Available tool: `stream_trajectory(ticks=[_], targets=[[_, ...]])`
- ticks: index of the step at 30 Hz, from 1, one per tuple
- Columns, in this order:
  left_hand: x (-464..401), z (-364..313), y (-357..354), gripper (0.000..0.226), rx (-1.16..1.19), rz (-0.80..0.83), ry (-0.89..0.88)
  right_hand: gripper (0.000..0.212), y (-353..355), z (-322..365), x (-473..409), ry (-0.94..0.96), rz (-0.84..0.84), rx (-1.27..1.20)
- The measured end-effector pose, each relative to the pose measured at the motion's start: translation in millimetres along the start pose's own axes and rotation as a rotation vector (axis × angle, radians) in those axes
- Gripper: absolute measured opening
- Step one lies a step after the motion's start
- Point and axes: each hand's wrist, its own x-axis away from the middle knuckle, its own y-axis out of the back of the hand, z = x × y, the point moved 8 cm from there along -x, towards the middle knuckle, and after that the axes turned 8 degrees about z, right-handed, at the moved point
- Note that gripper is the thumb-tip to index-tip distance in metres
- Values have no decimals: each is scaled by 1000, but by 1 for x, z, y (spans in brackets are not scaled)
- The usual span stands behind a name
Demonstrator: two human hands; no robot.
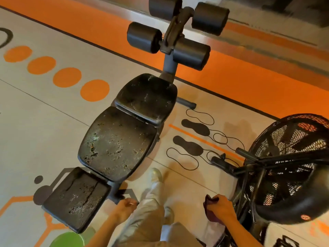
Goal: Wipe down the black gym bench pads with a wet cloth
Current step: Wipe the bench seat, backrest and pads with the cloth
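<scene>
Both hands sit low in the view, on either side of the person's pale trouser legs (151,216) and light shoes (156,174). At about five o'clock the right hand (221,208) is clenched around a bunched dark reddish cloth (211,206), which pokes out to the left of the fingers and hangs a little below them, clear of the bench. At about six o'clock the left hand (125,207) hangs loosely curled beside the bench's near end with nothing visibly in it; whether it touches the frame cannot be told. The black gym bench (119,145) runs from seven o'clock up toward twelve, in three pads: a cracked near pad (78,198), a large middle pad (117,143) with worn, flaking patches, and a far pad (147,97). Beyond it four black foam rollers (179,32) are mounted on the upright. At three to four o'clock stands a caged fan bike (292,166). Black footprint markings (192,138) lie on the floor (44,113) between bench and bike, and orange dots (67,76) at ten o'clock.
</scene>
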Motion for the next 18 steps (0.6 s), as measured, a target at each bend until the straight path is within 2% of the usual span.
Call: stream_trajectory(ticks=[3, 7, 11, 16, 18], targets=[[-29, -42, 18, 27, -37, 22, -56, 22, 29, 35, -27, 34, -77, -38], [-74, -87, 52, 14, 16, 31, -43, 23, 58, 84, -63, 30, -113, -115], [-110, -143, 88, 17, 76, 32, -41, 13, 80, 141, -93, 46, -137, -186], [-139, -219, 122, 17, -18, 38, -105, 28, 109, 221, -115, 122, -172, -213], [-152, -245, 133, 16, -32, 37, -136, 28, 121, 253, -126, 173, -197, -227]])
